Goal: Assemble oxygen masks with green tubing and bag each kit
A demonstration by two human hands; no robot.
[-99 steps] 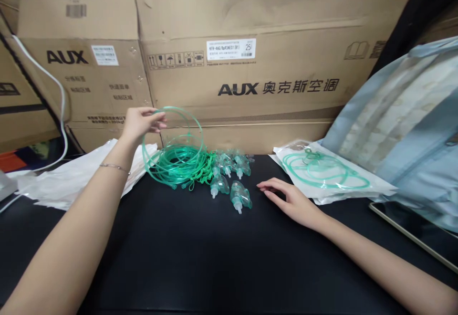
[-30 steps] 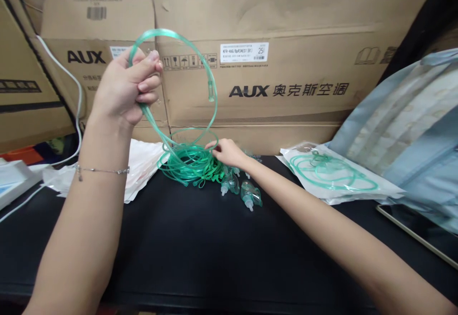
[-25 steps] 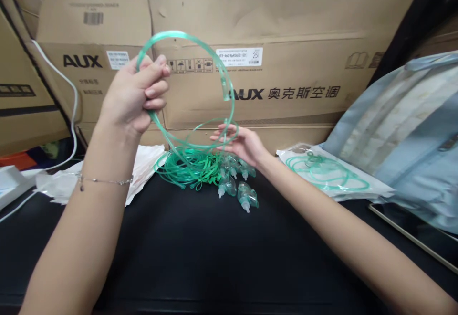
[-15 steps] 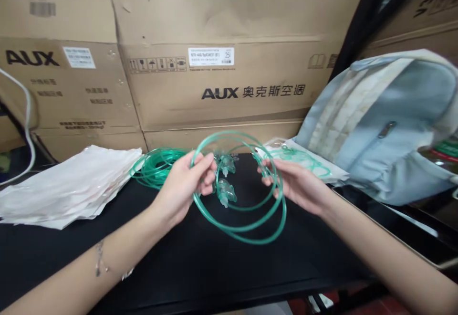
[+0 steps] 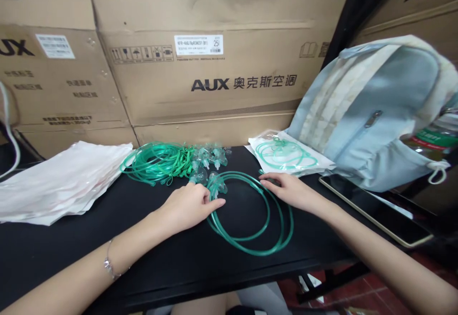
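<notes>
A coil of green tubing (image 5: 250, 229) lies flat on the black table (image 5: 161, 253). My left hand (image 5: 189, 205) rests palm down on the coil's left side, fingers stretched over the tube. My right hand (image 5: 288, 191) lies on the coil's upper right edge, fingers flat and apart. Just behind my left hand sit several clear green masks (image 5: 209, 160). A tangled heap of green tubing (image 5: 153, 162) lies to their left.
A stack of clear plastic bags (image 5: 60, 181) lies at the left. A sealed bag with green tubing (image 5: 286, 152) lies at the right, beside a light blue backpack (image 5: 372, 114) and a tablet (image 5: 375, 205). Cardboard boxes (image 5: 214, 67) wall off the back.
Both hands have lowered the coil from mid-air onto the table and now lie flat on it. Earlier my left hand lifted the tube high out of the heap.
</notes>
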